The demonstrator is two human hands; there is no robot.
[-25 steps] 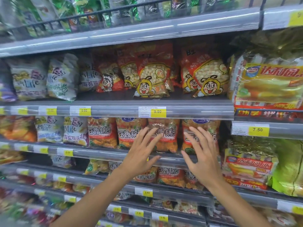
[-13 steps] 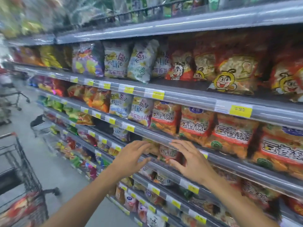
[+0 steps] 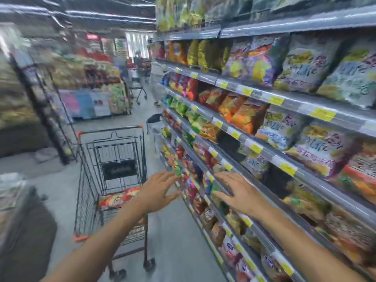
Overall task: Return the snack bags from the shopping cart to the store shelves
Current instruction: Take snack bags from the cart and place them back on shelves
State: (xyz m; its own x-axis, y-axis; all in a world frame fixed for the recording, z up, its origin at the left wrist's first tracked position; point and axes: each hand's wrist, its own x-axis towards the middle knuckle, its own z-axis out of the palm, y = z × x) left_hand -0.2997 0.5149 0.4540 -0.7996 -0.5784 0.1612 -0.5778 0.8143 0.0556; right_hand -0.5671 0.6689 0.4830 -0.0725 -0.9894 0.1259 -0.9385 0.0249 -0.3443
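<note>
Both hands empty: left hand (image 3: 157, 192) and right hand (image 3: 237, 192) hang with fingers spread and straight, between the shopping cart (image 3: 114, 180) and the store shelves (image 3: 264, 153). At least 1 red-orange snack bag (image 3: 120, 198) lies in the cart basket, left of the left hand. Risks, as judged: a blind reach could snag fingers on the wire side; a slack bag gripped by 1 corner may slip; an arm swinging near the shelf edge could dislodge stocked bags
</note>
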